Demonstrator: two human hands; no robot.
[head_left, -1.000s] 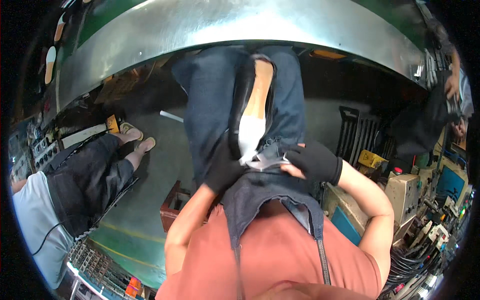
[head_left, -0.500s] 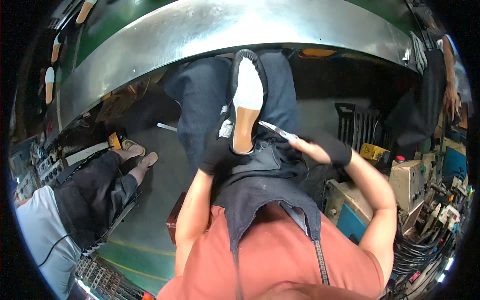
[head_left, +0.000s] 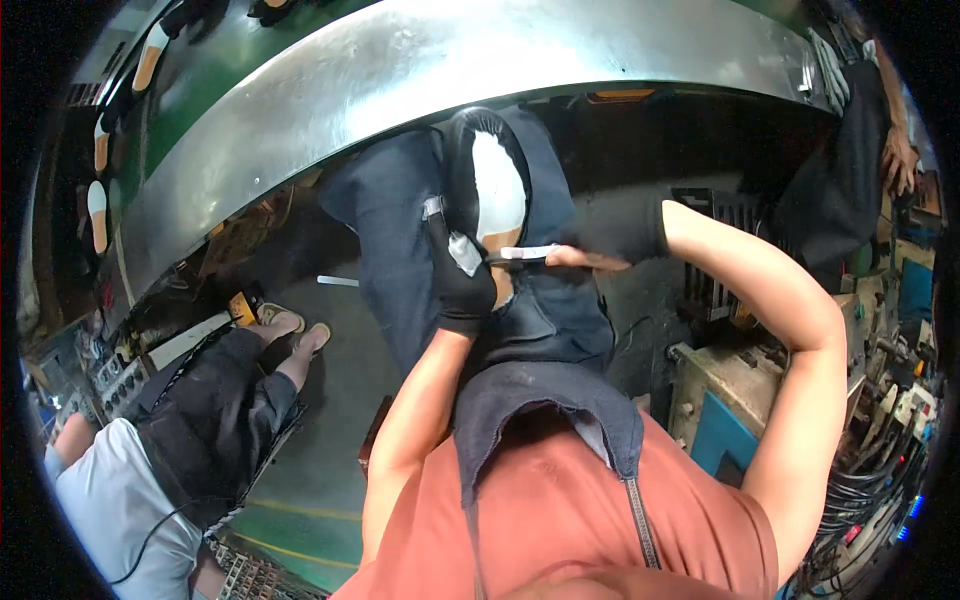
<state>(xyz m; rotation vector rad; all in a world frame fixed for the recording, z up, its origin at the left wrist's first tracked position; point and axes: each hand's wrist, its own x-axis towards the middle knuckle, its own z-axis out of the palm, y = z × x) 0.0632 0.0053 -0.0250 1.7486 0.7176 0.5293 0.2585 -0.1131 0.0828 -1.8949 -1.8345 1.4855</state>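
1. left hand [head_left: 462, 285], in a black glove, clenched around the side of a dark shoe upper [head_left: 490, 180] with a white insole face, held up over the lap.
2. right hand [head_left: 610, 235], also gloved in black, gripping a slim light-coloured tool [head_left: 528, 253] (blade or marker, too small to tell), tip laid against the lower end of the shoe upper, just beside the left-hand fingers.
3. shoe upper raised in front of the curved metal edge of the worktop [head_left: 400, 80], between the two hands, toe end pointing up toward that edge, heel end down by the left thumb.
4. dark blue apron [head_left: 540, 400] draped over the lap and knees below the shoe, bib hanging over an orange-red shirt [head_left: 560, 510].
5. along the far left edge of the green worktop, a row of pale insoles [head_left: 97, 205] lying well apart from the hands.
6. at the lower left, another person [head_left: 150, 450] seated in dark trousers and a light top, feet in sandals on the floor.
7. at the upper right corner, a second co-worker's arm [head_left: 895, 140] hanging beside dark clothing.
8. to the right of the lap, a beige and blue machine housing [head_left: 730, 400] with cables trailing near it.
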